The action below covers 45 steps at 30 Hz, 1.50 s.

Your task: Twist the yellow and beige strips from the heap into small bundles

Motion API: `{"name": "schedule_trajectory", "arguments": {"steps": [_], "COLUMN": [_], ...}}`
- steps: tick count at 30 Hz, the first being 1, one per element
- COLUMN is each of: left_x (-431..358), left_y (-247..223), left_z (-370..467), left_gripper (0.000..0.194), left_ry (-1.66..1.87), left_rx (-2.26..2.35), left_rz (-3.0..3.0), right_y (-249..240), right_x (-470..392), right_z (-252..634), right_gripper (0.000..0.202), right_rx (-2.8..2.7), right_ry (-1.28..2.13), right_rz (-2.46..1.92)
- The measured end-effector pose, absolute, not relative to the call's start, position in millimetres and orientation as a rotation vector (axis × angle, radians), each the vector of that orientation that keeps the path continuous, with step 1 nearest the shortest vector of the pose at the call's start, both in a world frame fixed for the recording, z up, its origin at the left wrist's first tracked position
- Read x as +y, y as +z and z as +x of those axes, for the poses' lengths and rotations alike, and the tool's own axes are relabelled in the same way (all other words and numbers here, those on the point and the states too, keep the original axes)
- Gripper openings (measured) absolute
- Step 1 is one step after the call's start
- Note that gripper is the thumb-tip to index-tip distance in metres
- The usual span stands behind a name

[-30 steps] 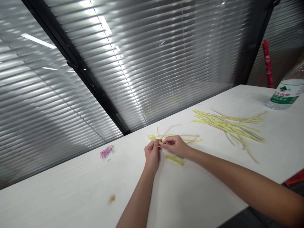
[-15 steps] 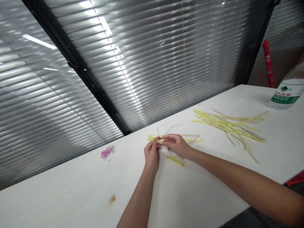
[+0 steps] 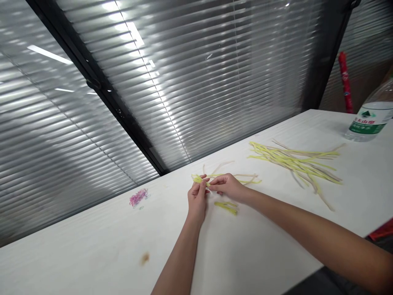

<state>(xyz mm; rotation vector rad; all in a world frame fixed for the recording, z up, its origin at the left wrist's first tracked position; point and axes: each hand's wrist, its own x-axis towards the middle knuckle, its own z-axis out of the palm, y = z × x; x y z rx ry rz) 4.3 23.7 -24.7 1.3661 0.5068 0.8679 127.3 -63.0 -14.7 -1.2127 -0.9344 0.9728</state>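
My left hand [image 3: 197,198] pinches a small bundle of yellow strips [image 3: 197,179], whose looped end sticks out past the fingertips. Close beside it, my right hand [image 3: 226,186] has its thumb and fingers closed on the same strips from the right. Loose yellow and beige strands [image 3: 245,177] lie on the table behind the right hand. Just below the hands rests a short folded bundle of yellow strips [image 3: 226,207]. The exact wrap of the strips between the fingertips is too small to make out.
A larger pile of yellow and beige strips [image 3: 296,162] spreads over the white table [image 3: 101,254] at the right. Pink and purple rubber bands [image 3: 138,197] lie left. A water bottle [image 3: 368,123] and a red tube [image 3: 345,82] stand far right. Blinds [image 3: 196,82] border the far edge.
My left hand has shifted slightly right, and its thumb has moved along the yellow strips. My right fingers have drawn closer together. The things on the table lie as before.
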Motion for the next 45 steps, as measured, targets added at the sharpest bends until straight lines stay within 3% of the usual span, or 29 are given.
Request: {"name": "schedule_trajectory", "arguments": {"steps": [11, 23, 34, 45], "left_x": [23, 19, 9, 6], "left_y": [-24, -15, -10, -9], "left_z": [3, 5, -4, 0], "left_gripper": [0.027, 0.032, 0.031, 0.034], "left_ry": [0.837, 0.829, 0.610, 0.590], "left_rx": [0.496, 0.471, 0.380, 0.536], "left_rz": [1.416, 1.218, 1.699, 1.618], "right_y": [-6, -10, -17, -9], "right_x": [-67, -69, -63, -66], "right_z": [125, 123, 138, 158], "right_gripper": [0.019, 0.034, 0.031, 0.031], "right_rx": [-1.084, -1.050, -0.970, -0.933], "right_ry": [0.788, 0.414, 0.207, -0.005], "right_rz": [-1.280, -1.405, -1.461, -1.623]}}
